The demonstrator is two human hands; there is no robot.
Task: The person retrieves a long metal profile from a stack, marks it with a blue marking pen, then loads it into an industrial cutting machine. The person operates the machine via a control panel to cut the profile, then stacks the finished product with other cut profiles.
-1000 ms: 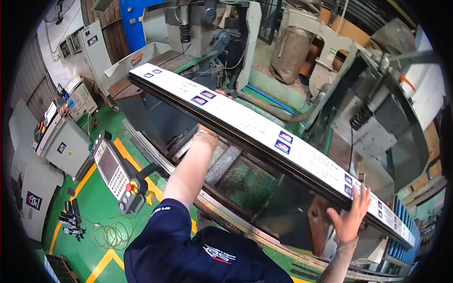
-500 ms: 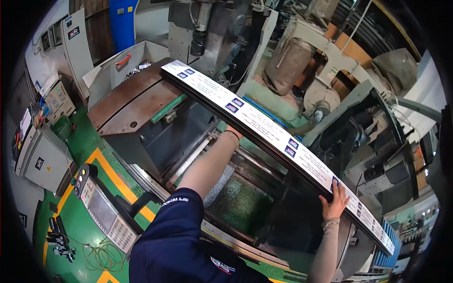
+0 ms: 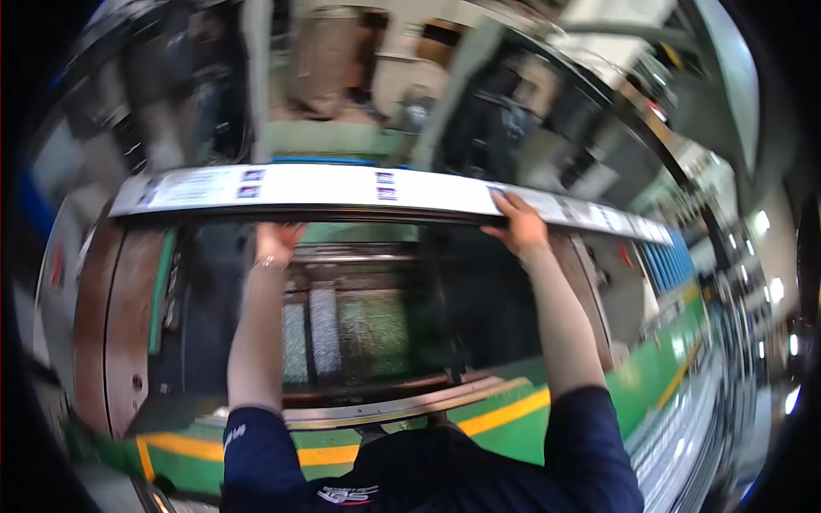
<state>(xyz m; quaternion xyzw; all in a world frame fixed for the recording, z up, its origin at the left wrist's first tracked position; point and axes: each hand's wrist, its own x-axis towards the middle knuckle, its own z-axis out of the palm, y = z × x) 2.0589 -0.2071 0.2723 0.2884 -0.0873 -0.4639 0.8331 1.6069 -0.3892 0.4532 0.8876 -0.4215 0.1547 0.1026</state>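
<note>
The picture is smeared, so fine detail is lost. Below the person's raised arms the machine's open bay (image 3: 359, 316) sits like a trough. On its floor lie ribbed grey covers and a greenish, speckled patch that may be swarf, though I cannot tell through the blur. Off to the right a blue slatted rack (image 3: 673, 265) stands on the green floor (image 3: 658, 368). What it holds is too blurred to read.

The long panel (image 3: 342, 190) is held up level across the bay, well above it. Its white face carries small blue labels and its near edge is dark. The right hand (image 3: 518, 226) clamps that near edge, fingers (image 3: 505, 203) laid over the white face and palm below. The left hand (image 3: 275, 241) reaches up to the underside. Its fingertips are hidden behind the dark edge, so I cannot tell how they close.

The panel's left end overhangs a brown rusty plate (image 3: 103, 325) beside the bay, and its right end runs out toward the rack. There is clear air between the panel and the bay floor. At the person's side the bay's metal rail borders a yellow floor line (image 3: 505, 419).
</note>
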